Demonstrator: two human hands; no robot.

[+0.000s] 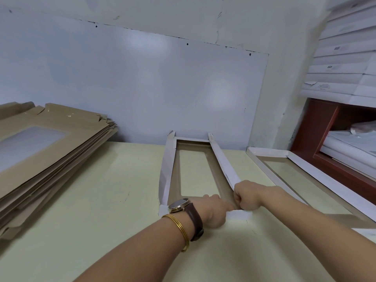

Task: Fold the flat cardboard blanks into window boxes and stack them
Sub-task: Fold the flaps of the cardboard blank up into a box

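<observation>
The task looks early: a thick pile of flat blanks waits at the left of the surface, and only one folded box lies at the right, so no stack shows yet. Between them the box in hand has both long walls raised, its near end not yet closed. The right hand is curled tight, pinching the near right corner; the left hand, touching it, curls its fingers on the near flap, tips hidden
</observation>
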